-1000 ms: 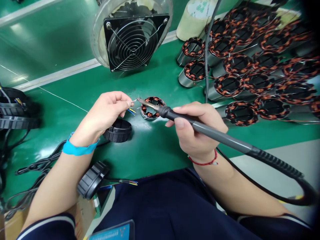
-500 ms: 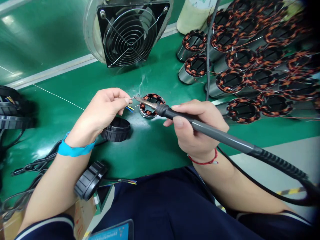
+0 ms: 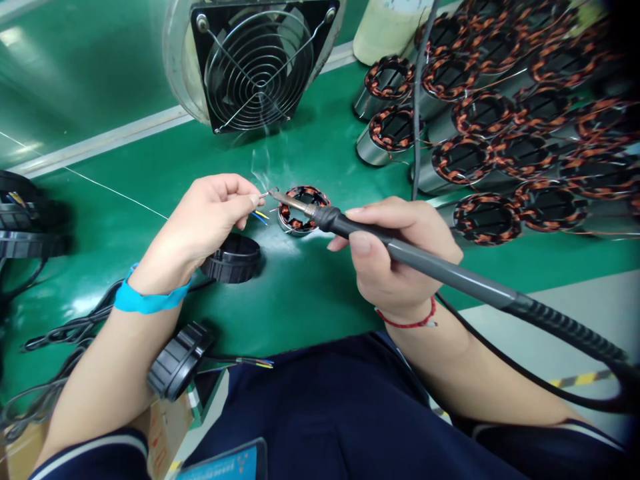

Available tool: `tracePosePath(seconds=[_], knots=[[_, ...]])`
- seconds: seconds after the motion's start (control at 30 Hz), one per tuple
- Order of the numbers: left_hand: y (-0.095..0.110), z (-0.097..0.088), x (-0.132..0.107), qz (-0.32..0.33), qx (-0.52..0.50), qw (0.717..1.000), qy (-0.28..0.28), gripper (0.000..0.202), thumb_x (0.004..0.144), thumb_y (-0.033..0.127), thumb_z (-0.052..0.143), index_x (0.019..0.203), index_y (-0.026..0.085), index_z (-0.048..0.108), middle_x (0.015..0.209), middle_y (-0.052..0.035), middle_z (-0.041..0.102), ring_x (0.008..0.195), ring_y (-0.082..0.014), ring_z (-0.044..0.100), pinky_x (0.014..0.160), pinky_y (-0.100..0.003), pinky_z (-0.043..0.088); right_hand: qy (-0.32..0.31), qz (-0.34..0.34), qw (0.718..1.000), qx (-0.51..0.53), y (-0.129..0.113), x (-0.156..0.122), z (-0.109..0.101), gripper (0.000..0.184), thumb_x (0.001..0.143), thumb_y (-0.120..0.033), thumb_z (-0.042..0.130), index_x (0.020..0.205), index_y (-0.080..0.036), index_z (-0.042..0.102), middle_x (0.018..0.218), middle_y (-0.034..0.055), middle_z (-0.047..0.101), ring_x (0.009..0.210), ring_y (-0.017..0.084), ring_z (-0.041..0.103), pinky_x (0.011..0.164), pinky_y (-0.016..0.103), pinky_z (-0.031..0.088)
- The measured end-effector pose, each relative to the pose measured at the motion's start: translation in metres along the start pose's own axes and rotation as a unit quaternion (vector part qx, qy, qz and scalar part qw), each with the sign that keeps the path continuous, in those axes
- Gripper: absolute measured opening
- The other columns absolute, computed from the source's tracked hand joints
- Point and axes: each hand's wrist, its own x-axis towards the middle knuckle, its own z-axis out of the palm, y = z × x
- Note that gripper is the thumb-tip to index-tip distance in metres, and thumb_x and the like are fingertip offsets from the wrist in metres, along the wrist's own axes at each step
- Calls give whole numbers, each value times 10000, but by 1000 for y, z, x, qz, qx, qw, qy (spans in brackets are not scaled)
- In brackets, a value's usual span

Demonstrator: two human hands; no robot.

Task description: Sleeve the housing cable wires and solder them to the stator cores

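My right hand (image 3: 400, 257) is wrapped round the grey handle of a soldering iron (image 3: 450, 270), whose metal tip points left. Between thumb and forefinger, my left hand (image 3: 220, 213) pinches a thin wire (image 3: 264, 195), and the iron's tip is at the wire's end. Smoke rises there. Just behind the tip stands a motor stator (image 3: 299, 220) with copper windings, partly covered by the iron. Blue and yellow wire ends (image 3: 260, 217) show below my left fingertips. Under that hand sits a round black plastic cap (image 3: 233, 260).
A fan with a wire guard (image 3: 260, 73) stands at the back. Several stators (image 3: 485, 160) fill the right side, with a grey cable (image 3: 417, 120) hanging before them. Another black cap (image 3: 180, 360) lies by my left forearm, near coiled black cables (image 3: 75, 330). More black parts (image 3: 25, 220) are at far left.
The iron has drawn back very slightly to the right with my right hand. The smoke has drifted left and up toward the fan. My left hand keeps its pinch.
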Motion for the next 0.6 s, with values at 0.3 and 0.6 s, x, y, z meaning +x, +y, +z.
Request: tracePosePath(seconds=[0.3,0.6], knots=[[0,1,-1,3,-6,1000,4,85,757,193,627,680,159,639,528,23,507,478,-81,415,473,-236,309,-6,-6,1000,1,1,0,1,134,857,-289,630,988,-275,652,835,7,687,673,184,690,591,353,580],[1,1,0,-1,-9,1000,1,87,755,204,632,681,158,634,526,27,515,480,-77,415,475,-231,301,-37,-17,999,-15,0,3,0,264,901,-355,617,1164,-323,612,1011,9,717,777,179,709,705,368,596]])
